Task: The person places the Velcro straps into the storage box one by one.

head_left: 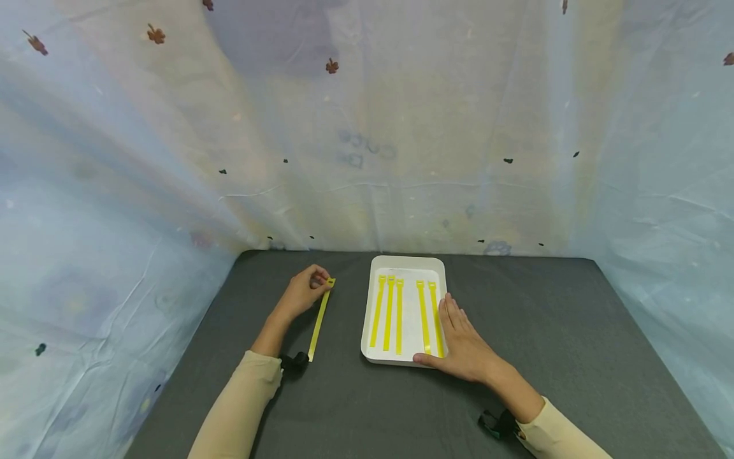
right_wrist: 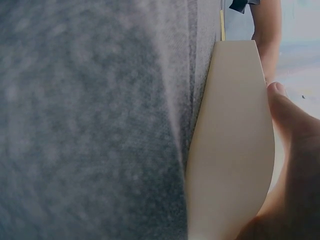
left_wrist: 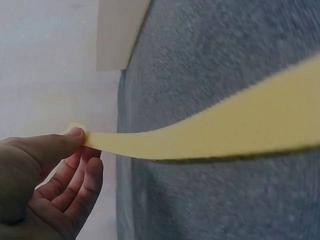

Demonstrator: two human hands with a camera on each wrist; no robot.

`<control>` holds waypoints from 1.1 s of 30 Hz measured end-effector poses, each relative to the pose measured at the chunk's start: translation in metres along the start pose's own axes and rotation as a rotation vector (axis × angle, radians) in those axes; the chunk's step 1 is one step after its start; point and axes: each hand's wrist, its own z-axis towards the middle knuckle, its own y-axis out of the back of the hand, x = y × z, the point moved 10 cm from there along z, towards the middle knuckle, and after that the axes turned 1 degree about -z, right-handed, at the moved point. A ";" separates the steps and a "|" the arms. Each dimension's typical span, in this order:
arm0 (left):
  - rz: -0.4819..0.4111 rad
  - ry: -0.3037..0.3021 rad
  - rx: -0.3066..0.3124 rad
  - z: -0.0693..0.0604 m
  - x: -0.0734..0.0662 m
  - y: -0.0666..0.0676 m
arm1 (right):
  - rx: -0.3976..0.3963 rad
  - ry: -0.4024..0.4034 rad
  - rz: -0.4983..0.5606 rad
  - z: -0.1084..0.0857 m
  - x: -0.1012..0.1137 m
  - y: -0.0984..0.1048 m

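My left hand (head_left: 304, 292) pinches a yellow hook-and-loop cable strap (head_left: 318, 328) by its slotted head, between thumb and fingertips. The strap hangs down toward my wrist; in the left wrist view its long tail (left_wrist: 200, 137) runs off to the right. My right hand (head_left: 467, 350) lies at the near right corner of a white tray (head_left: 410, 358), fingers straight along the right side and thumb on the near rim. Several more yellow straps (head_left: 388, 312) lie lengthwise in the tray, three at left and two at right. Part of the rightmost one is hidden by my right hand.
A dark grey cloth (head_left: 527, 306) covers the table. Pale patterned curtains (head_left: 367, 127) hang behind it and at both sides. Each wrist wears a black strapped device (head_left: 295, 363).
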 end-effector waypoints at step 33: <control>-0.132 -0.130 -0.002 -0.004 -0.071 0.012 | -0.003 0.005 0.007 0.000 -0.002 -0.002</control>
